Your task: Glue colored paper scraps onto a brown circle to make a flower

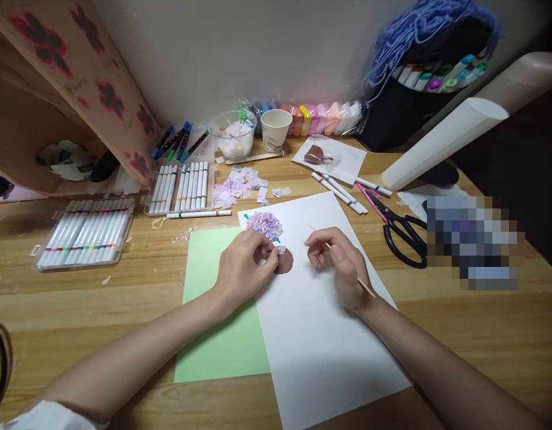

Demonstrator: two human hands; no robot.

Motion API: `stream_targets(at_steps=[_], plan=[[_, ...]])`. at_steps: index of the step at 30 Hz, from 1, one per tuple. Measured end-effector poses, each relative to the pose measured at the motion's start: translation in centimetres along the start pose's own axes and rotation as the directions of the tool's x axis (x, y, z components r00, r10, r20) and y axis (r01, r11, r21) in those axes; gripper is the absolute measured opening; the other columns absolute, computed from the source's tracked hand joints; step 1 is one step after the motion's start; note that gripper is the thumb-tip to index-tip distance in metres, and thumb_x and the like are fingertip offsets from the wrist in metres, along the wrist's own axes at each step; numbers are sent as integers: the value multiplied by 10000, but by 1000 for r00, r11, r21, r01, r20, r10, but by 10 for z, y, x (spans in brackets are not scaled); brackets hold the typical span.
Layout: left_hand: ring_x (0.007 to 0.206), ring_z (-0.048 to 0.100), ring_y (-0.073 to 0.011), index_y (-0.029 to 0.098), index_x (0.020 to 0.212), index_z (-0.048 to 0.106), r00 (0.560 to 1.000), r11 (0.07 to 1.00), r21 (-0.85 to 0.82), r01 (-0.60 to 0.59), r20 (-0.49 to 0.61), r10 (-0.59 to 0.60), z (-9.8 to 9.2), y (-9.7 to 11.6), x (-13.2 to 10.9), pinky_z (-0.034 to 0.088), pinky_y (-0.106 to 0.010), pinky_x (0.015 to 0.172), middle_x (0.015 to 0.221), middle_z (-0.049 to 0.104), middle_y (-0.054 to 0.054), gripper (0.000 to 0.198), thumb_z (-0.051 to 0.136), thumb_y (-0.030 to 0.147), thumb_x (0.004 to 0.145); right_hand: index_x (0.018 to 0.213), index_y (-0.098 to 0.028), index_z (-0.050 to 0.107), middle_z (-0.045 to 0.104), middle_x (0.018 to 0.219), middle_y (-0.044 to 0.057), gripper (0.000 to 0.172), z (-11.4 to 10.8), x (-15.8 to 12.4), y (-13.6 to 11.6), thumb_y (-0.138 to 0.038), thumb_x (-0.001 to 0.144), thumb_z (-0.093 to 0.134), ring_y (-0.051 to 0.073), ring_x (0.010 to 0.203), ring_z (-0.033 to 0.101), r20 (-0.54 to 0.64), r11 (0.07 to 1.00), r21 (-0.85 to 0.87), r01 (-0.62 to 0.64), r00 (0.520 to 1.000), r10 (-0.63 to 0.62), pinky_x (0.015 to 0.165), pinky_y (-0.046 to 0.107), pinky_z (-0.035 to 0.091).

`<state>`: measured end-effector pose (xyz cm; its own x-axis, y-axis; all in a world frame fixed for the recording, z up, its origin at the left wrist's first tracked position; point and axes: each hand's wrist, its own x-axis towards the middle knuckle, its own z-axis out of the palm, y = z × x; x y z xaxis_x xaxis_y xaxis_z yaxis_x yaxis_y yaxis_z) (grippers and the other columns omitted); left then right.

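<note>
My left hand (pixel 247 263) pinches a small pale paper piece (pixel 281 250) over a round brown disc (pixel 284 263) on the white paper (pixel 330 352). Just above it lies a round cluster of crumpled pink, purple and blue paper bits (pixel 264 226) with green showing at its edges. In my right hand (pixel 341 263), closed, is a thin wooden stick (pixel 366 287), slanting across the palm with its fine tip pointing up and left. A green sheet (pixel 222 352) lies partly under the white paper, below my left forearm.
Cut paper scraps (pixel 240 186) lie beyond my left hand. Marker cases (pixel 85 233) stand at left, a paper cup (pixel 276 128) and plastic bowl (pixel 233 134) at the back. Black scissors (pixel 404 233) and loose markers (pixel 341 194) lie right, near a white paper roll (pixel 446 143).
</note>
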<state>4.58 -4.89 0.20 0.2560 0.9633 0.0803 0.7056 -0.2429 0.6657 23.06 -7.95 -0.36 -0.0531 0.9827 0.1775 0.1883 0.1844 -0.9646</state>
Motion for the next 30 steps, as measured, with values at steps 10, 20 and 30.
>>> stream_targets(at_steps=[10,20,30], plan=[[652,481,-133,195,695,545,1000,999,39,4,-10,-4,2,0,2,347,-254,587,676,529,4,142,558,283,806,733,-214,566,543,668,23,397,5,-3,0,-471,933,339,165,621,512,-83,992,-82,97,991,-104,606,313,401],[668,476,-119,189,717,541,1000,999,29,-15,-11,15,1,0,1,332,-245,583,696,525,18,134,548,273,821,745,-193,626,634,592,5,375,8,1,7,-447,927,418,124,487,546,-173,999,37,-16,985,22,470,251,429],[706,497,-115,192,750,569,999,999,39,-36,-15,37,3,-2,0,343,-239,591,730,548,22,103,554,254,831,733,-185,610,616,585,-8,384,10,3,9,-415,949,390,91,487,524,-129,999,-44,-30,991,24,475,220,407]])
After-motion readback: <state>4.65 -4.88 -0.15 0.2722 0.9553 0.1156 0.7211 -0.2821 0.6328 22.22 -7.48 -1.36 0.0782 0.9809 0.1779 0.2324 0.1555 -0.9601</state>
